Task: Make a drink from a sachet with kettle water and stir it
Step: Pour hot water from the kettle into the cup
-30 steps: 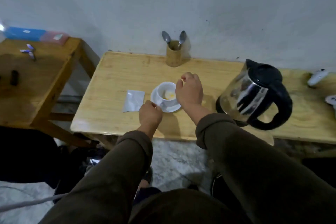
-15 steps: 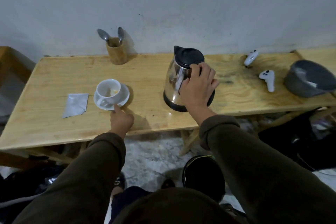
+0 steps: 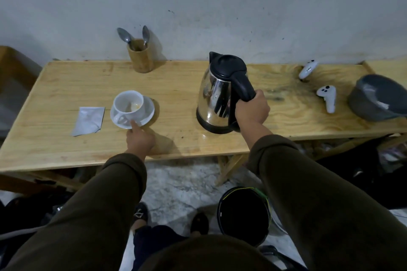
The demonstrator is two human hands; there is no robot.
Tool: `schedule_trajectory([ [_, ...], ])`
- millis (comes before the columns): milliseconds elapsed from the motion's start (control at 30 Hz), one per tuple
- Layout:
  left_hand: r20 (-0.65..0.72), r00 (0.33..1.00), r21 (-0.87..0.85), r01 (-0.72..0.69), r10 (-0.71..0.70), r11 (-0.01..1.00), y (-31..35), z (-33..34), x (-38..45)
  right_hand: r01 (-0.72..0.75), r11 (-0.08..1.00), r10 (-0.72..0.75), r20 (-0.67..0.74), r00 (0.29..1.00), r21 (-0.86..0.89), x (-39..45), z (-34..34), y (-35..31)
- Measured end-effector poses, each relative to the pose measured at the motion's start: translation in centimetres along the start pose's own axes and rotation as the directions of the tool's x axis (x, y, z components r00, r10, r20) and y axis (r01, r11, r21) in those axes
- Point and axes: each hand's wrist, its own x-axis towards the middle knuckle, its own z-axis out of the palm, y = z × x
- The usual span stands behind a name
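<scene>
A white cup with pale powder at its bottom stands on a white saucer on the wooden table. My left hand rests on the table with the thumb touching the saucer's near rim. An empty silver sachet lies left of the saucer. A steel kettle with a black lid stands right of the cup. My right hand is closed around the kettle's black handle. Two spoons stick out of a wooden holder at the wall.
Two white controllers and a grey bowl lie on the table's right end. A black bucket stands on the floor under the table edge. A second wooden table shows at the far left.
My right hand left the cup, reached the kettle and now grips its handle from the near side. My view has swung right. The left hand stays at the saucer.
</scene>
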Motion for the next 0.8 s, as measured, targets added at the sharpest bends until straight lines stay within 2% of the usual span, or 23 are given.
schedule_trajectory([
  [200,-0.001,1.000,0.051,-0.022,0.023,0.998,-0.7,-0.6,0.5,0.029,0.999,-0.028,-0.028,0.999,0.026,-0.1,0.5,-1.1],
  [367,0.019,1.000,0.040,-0.022,0.021,0.999,-0.8,-0.9,0.9,0.209,0.969,-0.210,0.004,0.978,-0.132,0.4,0.3,-3.1],
  [600,0.041,0.997,-0.012,-0.061,0.061,0.998,-1.1,-1.6,0.7,0.480,0.814,-0.451,0.165,0.877,-0.327,0.2,0.8,-7.0],
  [800,0.063,0.992,-0.003,-0.109,0.108,0.994,-1.4,-2.3,0.5,0.642,0.639,-0.546,0.337,0.767,-0.425,-1.2,2.6,-9.9],
])
